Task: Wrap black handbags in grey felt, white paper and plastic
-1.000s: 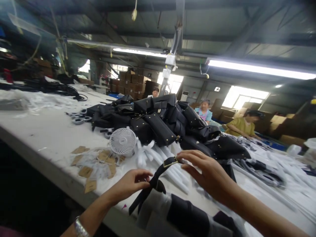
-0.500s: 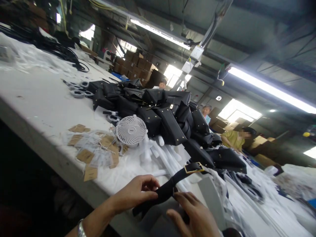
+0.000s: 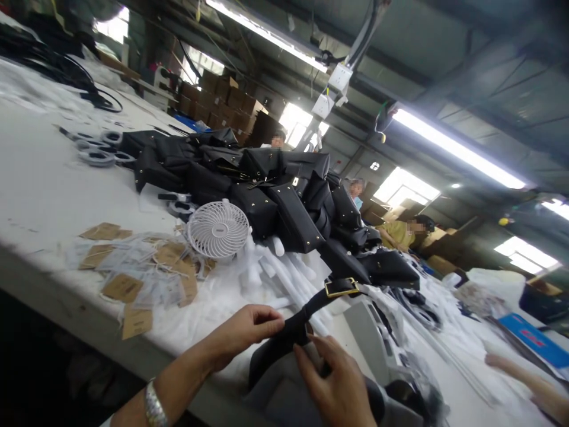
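Observation:
At the table's near edge, a black bag (image 3: 278, 394) lies partly hidden beneath my hands, its grey side facing me. Its black strap (image 3: 311, 307) arches up and away, with a gold buckle (image 3: 341, 288) near the top. My left hand (image 3: 249, 332) grips the strap from the left between thumb and bent fingers. On the other side, my right hand (image 3: 335, 376) is closed, thumb and fingers pinching near the strap's lower end. What exactly lies between those right fingertips is hard to see.
Behind the white fan (image 3: 219, 230) is a heap of black bags (image 3: 288, 207). Brown tags (image 3: 122, 287) in clear sleeves lie left; white foam tubes (image 3: 288, 279) are at the middle. Another person's arm (image 3: 520, 373) reaches in at right, near a blue box (image 3: 536, 339).
My view has shifted to the right. My right thumb and fingers have drawn together at the strap, and my left fingers have closed more on it. Another person's arm now shows at right.

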`<action>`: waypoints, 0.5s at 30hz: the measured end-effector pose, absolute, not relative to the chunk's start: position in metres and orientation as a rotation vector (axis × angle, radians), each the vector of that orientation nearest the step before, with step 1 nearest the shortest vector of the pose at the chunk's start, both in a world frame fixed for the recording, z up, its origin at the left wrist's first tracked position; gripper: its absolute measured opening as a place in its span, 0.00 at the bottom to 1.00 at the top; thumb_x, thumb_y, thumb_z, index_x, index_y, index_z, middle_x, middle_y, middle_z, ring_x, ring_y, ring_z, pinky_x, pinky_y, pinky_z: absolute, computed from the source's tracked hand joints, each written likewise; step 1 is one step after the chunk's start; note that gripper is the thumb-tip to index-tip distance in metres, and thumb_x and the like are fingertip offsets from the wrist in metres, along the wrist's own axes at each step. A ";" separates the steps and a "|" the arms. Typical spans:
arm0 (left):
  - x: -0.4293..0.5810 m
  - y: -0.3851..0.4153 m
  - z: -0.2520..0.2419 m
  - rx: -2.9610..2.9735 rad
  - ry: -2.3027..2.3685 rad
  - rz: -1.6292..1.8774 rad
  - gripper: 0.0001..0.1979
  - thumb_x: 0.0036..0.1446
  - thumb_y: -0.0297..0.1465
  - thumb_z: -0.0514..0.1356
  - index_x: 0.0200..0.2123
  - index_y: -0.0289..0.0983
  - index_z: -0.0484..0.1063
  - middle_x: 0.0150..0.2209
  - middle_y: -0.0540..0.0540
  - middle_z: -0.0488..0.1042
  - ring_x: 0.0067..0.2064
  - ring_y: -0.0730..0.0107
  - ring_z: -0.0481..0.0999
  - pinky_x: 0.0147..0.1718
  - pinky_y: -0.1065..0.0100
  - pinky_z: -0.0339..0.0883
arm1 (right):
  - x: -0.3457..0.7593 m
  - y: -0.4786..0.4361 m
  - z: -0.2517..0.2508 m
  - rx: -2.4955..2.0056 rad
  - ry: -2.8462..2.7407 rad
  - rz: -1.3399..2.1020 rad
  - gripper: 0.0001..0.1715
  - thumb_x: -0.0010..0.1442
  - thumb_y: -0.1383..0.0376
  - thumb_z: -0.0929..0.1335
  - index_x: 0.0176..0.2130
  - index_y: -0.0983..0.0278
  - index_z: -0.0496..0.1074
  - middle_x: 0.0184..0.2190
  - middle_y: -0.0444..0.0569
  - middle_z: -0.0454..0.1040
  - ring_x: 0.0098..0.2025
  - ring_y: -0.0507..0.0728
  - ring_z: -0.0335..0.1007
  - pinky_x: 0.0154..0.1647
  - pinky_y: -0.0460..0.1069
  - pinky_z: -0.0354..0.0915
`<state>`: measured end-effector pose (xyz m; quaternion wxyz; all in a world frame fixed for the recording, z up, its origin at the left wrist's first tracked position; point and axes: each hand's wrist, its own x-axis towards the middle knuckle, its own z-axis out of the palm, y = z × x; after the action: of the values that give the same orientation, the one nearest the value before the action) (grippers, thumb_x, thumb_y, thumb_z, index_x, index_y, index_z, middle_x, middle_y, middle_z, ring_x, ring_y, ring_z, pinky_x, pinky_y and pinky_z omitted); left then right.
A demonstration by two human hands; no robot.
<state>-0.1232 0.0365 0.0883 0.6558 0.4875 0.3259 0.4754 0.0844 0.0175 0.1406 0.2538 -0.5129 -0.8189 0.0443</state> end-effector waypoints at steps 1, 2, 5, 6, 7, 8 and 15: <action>-0.123 0.038 0.088 1.102 0.753 1.070 0.19 0.55 0.46 0.65 0.38 0.35 0.78 0.30 0.50 0.75 0.33 0.70 0.69 0.34 0.70 0.59 | 0.083 0.017 0.141 -1.400 -2.216 0.100 0.20 0.63 0.48 0.65 0.39 0.57 0.80 0.34 0.49 0.80 0.36 0.61 0.77 0.37 0.50 0.69; -0.122 0.039 0.088 1.101 0.759 1.065 0.19 0.55 0.46 0.65 0.37 0.35 0.78 0.30 0.50 0.75 0.33 0.71 0.68 0.33 0.70 0.58 | 0.081 0.016 0.141 -1.405 -2.206 0.075 0.20 0.63 0.48 0.66 0.40 0.57 0.80 0.34 0.50 0.81 0.36 0.62 0.77 0.36 0.50 0.69; -0.120 0.040 0.089 1.101 0.727 1.063 0.19 0.54 0.46 0.66 0.36 0.35 0.78 0.32 0.49 0.76 0.36 0.69 0.71 0.37 0.70 0.60 | 0.076 0.013 0.139 -1.398 -2.154 0.021 0.19 0.62 0.49 0.67 0.39 0.58 0.79 0.34 0.51 0.80 0.35 0.62 0.77 0.35 0.51 0.70; -0.119 0.039 0.090 1.099 0.717 1.066 0.19 0.53 0.46 0.66 0.36 0.35 0.78 0.33 0.48 0.77 0.37 0.68 0.72 0.37 0.70 0.61 | 0.075 0.013 0.138 -1.387 -2.122 0.015 0.19 0.61 0.49 0.67 0.40 0.59 0.79 0.34 0.51 0.80 0.36 0.63 0.78 0.36 0.52 0.71; -0.118 0.039 0.091 1.095 0.711 1.070 0.19 0.53 0.45 0.66 0.36 0.35 0.78 0.34 0.48 0.77 0.37 0.68 0.72 0.38 0.69 0.62 | 0.074 0.013 0.136 -1.374 -2.086 0.016 0.19 0.61 0.49 0.68 0.40 0.60 0.79 0.35 0.52 0.80 0.37 0.63 0.78 0.37 0.52 0.71; -0.116 0.038 0.092 1.092 0.708 1.077 0.19 0.53 0.45 0.66 0.37 0.35 0.78 0.34 0.48 0.77 0.37 0.67 0.73 0.38 0.69 0.62 | 0.074 0.013 0.134 -1.360 -2.052 0.023 0.20 0.61 0.49 0.68 0.40 0.61 0.79 0.36 0.53 0.80 0.38 0.63 0.78 0.39 0.53 0.72; -0.110 0.036 0.094 1.083 0.665 1.121 0.18 0.52 0.42 0.68 0.38 0.33 0.78 0.36 0.44 0.79 0.40 0.63 0.76 0.41 0.67 0.64 | 0.077 0.013 0.123 -1.323 -1.981 0.055 0.19 0.61 0.51 0.68 0.40 0.62 0.80 0.37 0.54 0.81 0.39 0.63 0.78 0.43 0.53 0.72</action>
<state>-0.1104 0.0364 0.0939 0.6619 0.4791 0.2943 0.4958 0.0772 0.0128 0.1229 0.3705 -0.5158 -0.7722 0.0215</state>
